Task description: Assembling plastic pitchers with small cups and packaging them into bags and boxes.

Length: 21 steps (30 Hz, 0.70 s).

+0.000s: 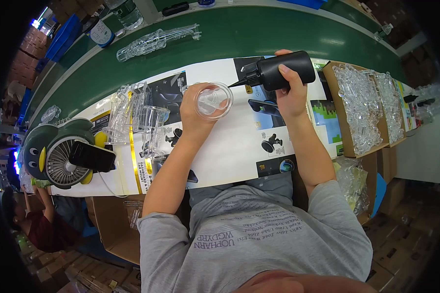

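Observation:
My left hand (pixel 196 110) is closed round a clear plastic cup (pixel 213 101), its round rim facing up. In my right hand (pixel 293 90) lies a black squeeze bottle (pixel 287 71), tipped on its side with its thin pointed nozzle toward the left. The nozzle tip is at the cup's rim; whether it touches, I cannot tell. Both hands are above a printed cardboard sheet (pixel 225 151). Left of my left hand stand several clear plastic pieces (pixel 154 124), some of them cup-shaped.
A penguin-shaped fan (pixel 58 156) with a phone (pixel 92 156) in front sits at the left. At the right, a cardboard box (pixel 333 105) holds many small clear parts (pixel 357 110). Stacked clear pieces (pixel 156 44) lie on the green table (pixel 259 29). Another person (pixel 49 219) is at far left.

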Motion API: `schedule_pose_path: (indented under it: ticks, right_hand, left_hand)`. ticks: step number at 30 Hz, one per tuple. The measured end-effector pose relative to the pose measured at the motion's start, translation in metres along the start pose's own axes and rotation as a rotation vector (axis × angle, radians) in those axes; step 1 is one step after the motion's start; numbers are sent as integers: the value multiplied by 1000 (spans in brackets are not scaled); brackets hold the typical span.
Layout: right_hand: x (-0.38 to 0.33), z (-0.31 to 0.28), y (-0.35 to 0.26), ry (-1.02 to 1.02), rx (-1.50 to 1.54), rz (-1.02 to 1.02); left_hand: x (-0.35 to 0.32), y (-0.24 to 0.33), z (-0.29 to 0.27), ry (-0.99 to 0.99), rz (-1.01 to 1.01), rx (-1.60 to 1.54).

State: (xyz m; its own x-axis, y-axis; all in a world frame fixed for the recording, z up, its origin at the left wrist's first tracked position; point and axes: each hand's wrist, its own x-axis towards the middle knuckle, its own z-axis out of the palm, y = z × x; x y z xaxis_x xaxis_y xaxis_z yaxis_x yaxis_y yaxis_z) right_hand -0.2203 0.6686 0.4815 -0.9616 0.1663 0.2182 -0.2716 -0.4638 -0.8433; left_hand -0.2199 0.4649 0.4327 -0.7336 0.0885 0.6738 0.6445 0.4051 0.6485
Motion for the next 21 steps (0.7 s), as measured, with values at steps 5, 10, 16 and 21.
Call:
schedule_pose_path:
  ticks: [5,10,16,21]
  right_hand:
    - [0,3,-1,4,-4,-14]
    - [1,2,2,19,-5,-10]
    - [4,-2,1,34,-13,-29]
    - [2,2,1,27,-5,-18]
  left_hand:
    - [4,7,1,32,18,-71]
    - [-1,3,0,-17,-103,-52]
    - [4,5,0,-54,-135,-36]
    - [5,5,-1,-70,-159,-115]
